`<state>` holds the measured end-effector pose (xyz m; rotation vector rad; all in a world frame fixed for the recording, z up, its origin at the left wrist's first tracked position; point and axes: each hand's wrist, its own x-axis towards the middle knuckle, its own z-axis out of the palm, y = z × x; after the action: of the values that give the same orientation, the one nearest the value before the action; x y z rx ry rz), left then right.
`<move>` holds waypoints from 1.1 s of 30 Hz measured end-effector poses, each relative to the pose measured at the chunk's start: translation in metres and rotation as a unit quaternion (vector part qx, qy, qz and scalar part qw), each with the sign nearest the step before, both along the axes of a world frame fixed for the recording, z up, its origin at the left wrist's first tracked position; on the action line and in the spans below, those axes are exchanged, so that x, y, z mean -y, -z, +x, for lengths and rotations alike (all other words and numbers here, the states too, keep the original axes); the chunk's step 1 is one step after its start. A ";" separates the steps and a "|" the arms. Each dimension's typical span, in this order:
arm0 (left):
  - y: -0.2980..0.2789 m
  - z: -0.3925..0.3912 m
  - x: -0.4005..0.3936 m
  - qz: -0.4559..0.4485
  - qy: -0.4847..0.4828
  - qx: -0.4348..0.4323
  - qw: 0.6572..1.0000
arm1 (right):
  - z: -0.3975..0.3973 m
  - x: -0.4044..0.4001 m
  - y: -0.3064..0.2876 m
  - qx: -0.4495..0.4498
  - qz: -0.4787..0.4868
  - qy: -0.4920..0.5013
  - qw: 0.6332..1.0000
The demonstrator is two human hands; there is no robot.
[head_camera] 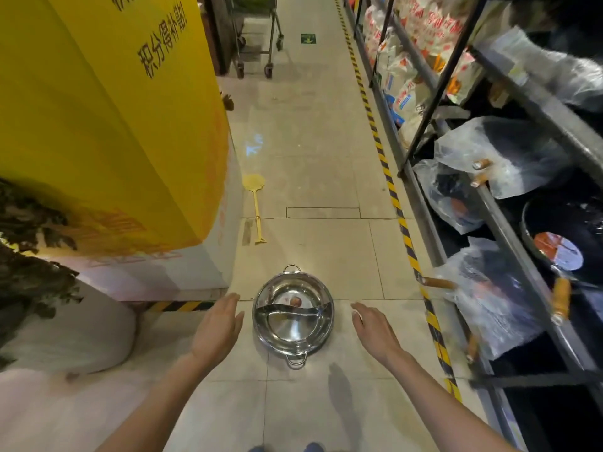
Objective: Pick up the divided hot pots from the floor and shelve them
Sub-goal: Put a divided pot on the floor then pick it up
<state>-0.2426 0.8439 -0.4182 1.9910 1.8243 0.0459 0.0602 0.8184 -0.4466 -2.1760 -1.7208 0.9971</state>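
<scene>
Our open hands flank the pot [293,316] on the floor [313,177].
Left fingers [230,306] and right fingers [359,313] spread, empty; a swatter [255,203] lies beyond, shelf [509,223] right.

Silver hot pot [293,316], yellow pillar [107,125], yellow-black striped floor tape [396,203].

A pale tiled floor [313,151] runs between a big yellow sign [107,125] and dark metal shelves [509,203] (striped tape [385,164] along the edge). A cart [257,37] stands far back.
</scene>
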 end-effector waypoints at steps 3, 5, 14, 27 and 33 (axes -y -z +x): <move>0.030 -0.006 -0.031 -0.021 0.006 -0.010 1.000 | -0.003 -0.027 0.028 -0.005 -0.010 0.003 1.000; 0.057 -0.011 -0.051 -0.038 0.005 -0.017 0.999 | -0.004 -0.045 0.054 -0.007 -0.011 0.011 1.000; 0.291 -0.025 -0.138 -0.066 -0.018 -0.007 0.998 | 0.008 -0.132 0.281 0.008 -0.019 0.062 0.998; 0.605 -0.028 -0.190 0.056 -0.040 0.088 0.994 | 0.029 -0.163 0.571 0.032 0.101 0.062 0.992; 0.619 -0.029 -0.180 0.071 -0.041 0.097 0.992 | 0.020 -0.156 0.580 -0.021 0.117 0.075 0.990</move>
<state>-0.2720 1.0244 -1.0370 1.9279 1.8183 0.3916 0.0797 0.9741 -1.0262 -2.0822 -1.5432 0.7560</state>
